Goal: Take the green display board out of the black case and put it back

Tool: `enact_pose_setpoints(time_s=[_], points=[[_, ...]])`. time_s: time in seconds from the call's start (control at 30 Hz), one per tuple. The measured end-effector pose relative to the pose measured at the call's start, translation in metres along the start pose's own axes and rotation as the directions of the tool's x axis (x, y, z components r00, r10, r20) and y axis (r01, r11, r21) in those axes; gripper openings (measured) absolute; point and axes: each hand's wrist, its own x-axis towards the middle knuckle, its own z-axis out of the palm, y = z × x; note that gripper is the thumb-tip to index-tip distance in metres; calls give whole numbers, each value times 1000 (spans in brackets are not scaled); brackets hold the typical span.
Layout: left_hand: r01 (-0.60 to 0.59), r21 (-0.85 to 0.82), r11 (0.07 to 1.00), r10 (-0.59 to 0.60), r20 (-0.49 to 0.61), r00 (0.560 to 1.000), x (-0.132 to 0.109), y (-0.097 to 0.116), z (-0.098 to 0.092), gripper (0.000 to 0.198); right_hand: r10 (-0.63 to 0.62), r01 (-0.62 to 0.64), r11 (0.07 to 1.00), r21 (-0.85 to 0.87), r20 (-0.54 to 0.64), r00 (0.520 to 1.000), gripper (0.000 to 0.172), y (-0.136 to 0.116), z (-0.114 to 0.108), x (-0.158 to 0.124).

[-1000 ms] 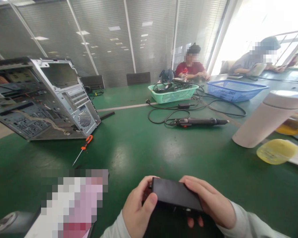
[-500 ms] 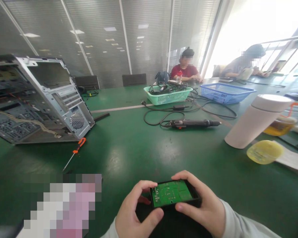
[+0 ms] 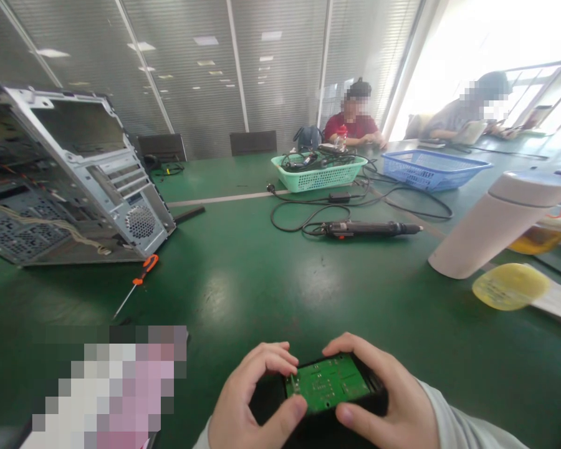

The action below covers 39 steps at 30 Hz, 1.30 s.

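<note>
Where black earlier, green circuit board [image 3: 328, 381] uppermost.

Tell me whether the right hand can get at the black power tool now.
Probably not yet: the right hand holds the black case, though only green tabletop shows between it and the tool.

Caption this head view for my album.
Left hand and right hand hold a black casing with a green circuit board; beyond, an open computer tower.

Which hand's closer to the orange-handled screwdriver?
Left. The left hand is at the left end of the cased circuit board, rightward and nearer the camera than the screwdriver. The right hand is farther off, at the board's right end.
</note>
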Motion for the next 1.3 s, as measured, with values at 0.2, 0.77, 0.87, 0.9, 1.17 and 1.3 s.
enact_pose_setpoints(time_s=[0.2,0.77,0.87,0.9,1.17,1.3], points=[[47,-113,993,-52,-44,998,-2,6,4,10,103,-109,993,51,107,989,34,-5,-1,3],[11,268,963,-36,89,995,-3,5,7,45,280,-281,959,45,30,960,21,-21,-6,0],[132,239,962,-130,-24,991,-6,10,11,43,335,-336,938,85,26,942,40,-13,-6,-5],[169,208,963,-160,-60,985,-7,11,13,39,341,-342,934,103,30,940,47,-11,-5,-6],[420,-85,904,-427,-264,865,-2,10,14,24,392,-391,912,120,22,920,59,-3,-2,-7],[469,-385,795,-606,-450,656,-2,-11,10,31,448,-435,885,169,-47,893,59,-5,-8,-1]])
